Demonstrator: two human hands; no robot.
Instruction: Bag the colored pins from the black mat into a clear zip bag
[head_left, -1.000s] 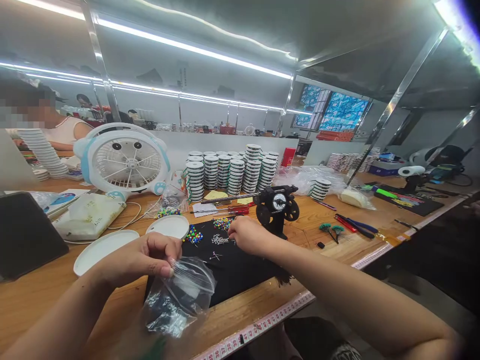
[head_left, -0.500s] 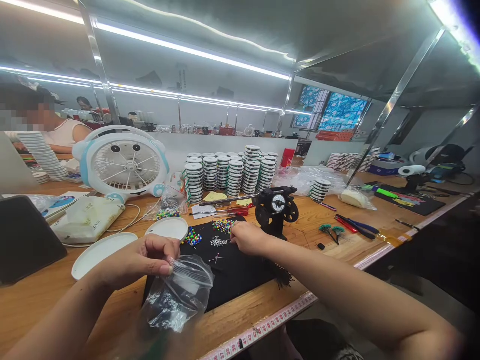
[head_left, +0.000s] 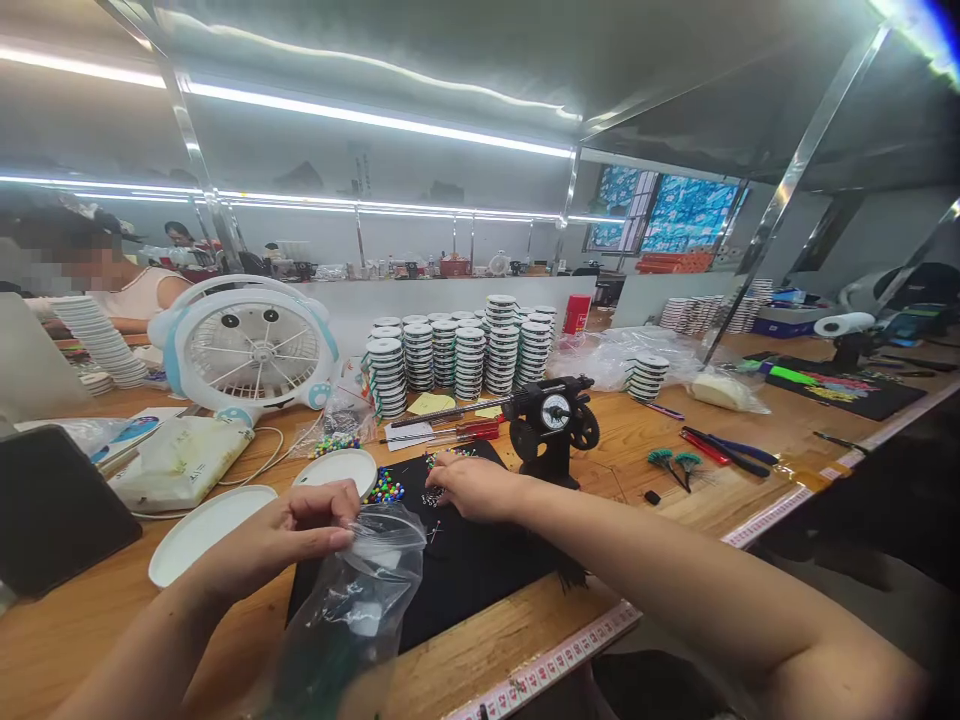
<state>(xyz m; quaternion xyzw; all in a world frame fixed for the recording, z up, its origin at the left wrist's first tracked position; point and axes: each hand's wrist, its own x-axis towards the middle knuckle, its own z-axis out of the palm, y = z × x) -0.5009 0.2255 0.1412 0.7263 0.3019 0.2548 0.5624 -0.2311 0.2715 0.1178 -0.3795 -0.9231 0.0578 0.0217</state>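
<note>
Pinched between the thumb and fingers of my left hand [head_left: 319, 520] is the top edge of a clear plastic zip bag [head_left: 367, 590], which hangs over the left part of a black mat [head_left: 480, 575]. My right hand [head_left: 469, 487] reaches down onto the mat's far part, its fingertips at a small pile of white-headed pins [head_left: 433, 497]. Its fingers are bent together; whether they hold a pin is too small to tell. Colourful round-headed pins [head_left: 385, 486] lie left of that hand, and more sit partly hidden behind it. A few loose pins [head_left: 434, 532] lie nearer me.
A black winding device with a dial [head_left: 556, 412] stands right of the mat. Behind are stacked spools [head_left: 469, 360] and a white-blue fan [head_left: 255, 345]. White lids [head_left: 202, 530], a tissue pack [head_left: 184, 462] and a tablet [head_left: 60, 510] lie left, pliers [head_left: 727, 450] right. A person sits far left.
My right hand has moved left, from the colourful pins onto the white-headed pile. The bag in my left hand hangs longer and lower. The view has shifted slightly.
</note>
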